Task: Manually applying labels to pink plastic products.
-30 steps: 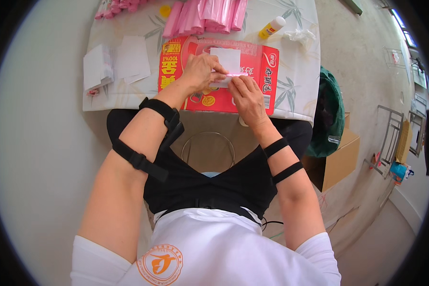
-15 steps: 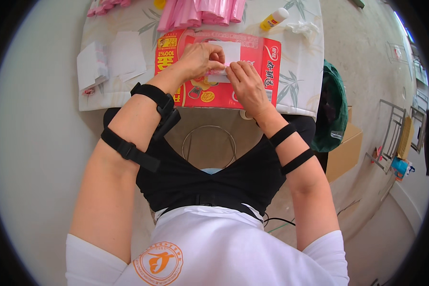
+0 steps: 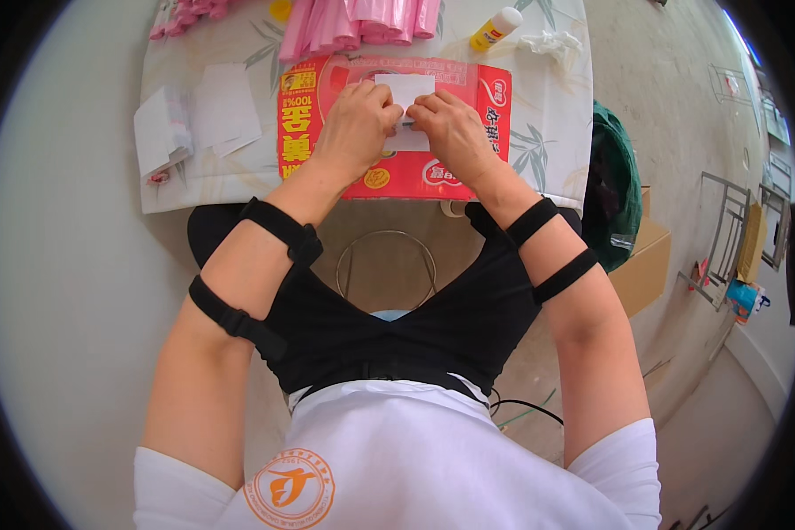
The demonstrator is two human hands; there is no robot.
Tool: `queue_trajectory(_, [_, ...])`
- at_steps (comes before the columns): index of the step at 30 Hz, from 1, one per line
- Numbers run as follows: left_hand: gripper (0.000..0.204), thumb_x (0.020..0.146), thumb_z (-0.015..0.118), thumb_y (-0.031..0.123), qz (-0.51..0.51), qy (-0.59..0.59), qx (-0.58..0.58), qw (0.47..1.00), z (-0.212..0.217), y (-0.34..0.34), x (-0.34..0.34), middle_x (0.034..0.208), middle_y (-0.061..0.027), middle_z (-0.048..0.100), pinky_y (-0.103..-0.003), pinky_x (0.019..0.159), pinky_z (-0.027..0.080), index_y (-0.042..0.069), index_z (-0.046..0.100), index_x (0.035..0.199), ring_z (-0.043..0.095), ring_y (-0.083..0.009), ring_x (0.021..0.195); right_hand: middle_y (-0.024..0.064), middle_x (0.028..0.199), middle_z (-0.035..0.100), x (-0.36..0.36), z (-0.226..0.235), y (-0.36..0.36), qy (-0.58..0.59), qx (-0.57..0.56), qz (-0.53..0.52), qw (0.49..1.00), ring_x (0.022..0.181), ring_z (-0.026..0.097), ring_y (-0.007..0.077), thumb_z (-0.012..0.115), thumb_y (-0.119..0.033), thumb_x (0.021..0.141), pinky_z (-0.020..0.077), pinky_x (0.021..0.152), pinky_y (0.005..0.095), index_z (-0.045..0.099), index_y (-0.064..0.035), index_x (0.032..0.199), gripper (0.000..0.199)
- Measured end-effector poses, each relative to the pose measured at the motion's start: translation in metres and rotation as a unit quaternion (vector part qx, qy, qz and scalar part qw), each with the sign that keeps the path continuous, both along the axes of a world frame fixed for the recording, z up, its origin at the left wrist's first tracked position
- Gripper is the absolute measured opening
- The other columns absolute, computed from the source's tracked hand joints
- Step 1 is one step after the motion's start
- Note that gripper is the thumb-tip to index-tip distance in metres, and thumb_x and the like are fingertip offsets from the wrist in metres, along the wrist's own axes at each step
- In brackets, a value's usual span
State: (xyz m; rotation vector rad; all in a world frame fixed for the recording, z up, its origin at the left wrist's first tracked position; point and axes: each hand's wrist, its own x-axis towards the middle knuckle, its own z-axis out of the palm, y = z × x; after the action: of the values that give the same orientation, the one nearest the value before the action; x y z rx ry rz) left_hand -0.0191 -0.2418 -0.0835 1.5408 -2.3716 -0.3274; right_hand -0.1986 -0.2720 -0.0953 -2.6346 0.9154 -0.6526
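A small white sheet of paper lies on a flat red printed cardboard piece near the table's front edge. Over the paper's left side, my left hand has its fingers curled into a pinch. My right hand pinches from the right, its fingertips close to the left ones. Whatever sits between the fingertips is too small and covered to make out; a thin dark bit shows there.
Pink plastic rolls lie at the back, near a yellow glue stick and a crumpled white tissue. At left are a stack of white cards and loose white sheets. A green bag stands right of the table.
My left hand has turned, its fingers now pointing more forward. My right hand stays pinched near it. Pink seen by the fingers before no longer shows. The whole view has shifted slightly.
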Motion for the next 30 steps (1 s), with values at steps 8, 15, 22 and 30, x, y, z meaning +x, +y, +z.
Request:
queue_trajectory(8, [0.019,0.066,0.072,0.012,0.009,0.003,-0.012,1.000,-0.001,-0.005,0.003,0.088,-0.0031,0.059,-0.038,0.091,0.038,0.009,0.067,0.084,0.056,-0.0203,0.092,0.0097,0.083,0.053,0.006,0.001,0.003,0.096,-0.123,0.000,0.988,0.084,0.052,0.0242,0.055,-0.009,0.073,0.0430,0.080,0.0350,0.057,-0.0016,0.086,0.015])
queue_trajectory(15, [0.036,0.075,0.068,0.009,0.283,0.137,-0.125,0.941,0.016,0.072,-0.028,0.101,-0.0099,0.057,-0.042,0.088,0.039,0.005,0.057,0.108,0.052,-0.0282,0.101,0.0112,0.083,0.052,0.007,0.004,0.004,0.085,-0.134,0.005,0.987,0.083,0.052,0.0251,0.051,-0.008,0.075,0.0422,0.084,0.0371,0.056,0.0006,0.088,0.017])
queue_trajectory(22, [0.028,0.087,0.058,0.008,0.244,0.383,0.070,0.888,0.074,0.080,-0.034,0.113,-0.0127,0.056,-0.036,0.093,0.042,0.000,0.054,0.113,0.055,-0.0254,0.106,0.0144,0.094,0.057,0.009,0.104,-0.008,-0.064,-0.236,-0.163,0.956,0.085,0.056,0.0300,0.067,-0.003,0.070,0.0445,0.080,0.0429,0.056,0.0029,0.097,0.030])
queue_trajectory(30, [0.040,0.098,0.045,0.017,0.184,0.763,-0.031,0.619,0.217,0.107,-0.058,0.126,-0.0090,0.053,-0.033,0.101,0.040,-0.003,0.040,0.132,0.051,-0.0177,0.118,0.0134,0.094,0.061,0.039,0.247,0.090,-0.166,-0.288,-0.193,0.923,0.082,0.060,0.0265,0.071,-0.004,0.071,0.0423,0.080,0.0396,0.060,0.0023,0.100,0.032])
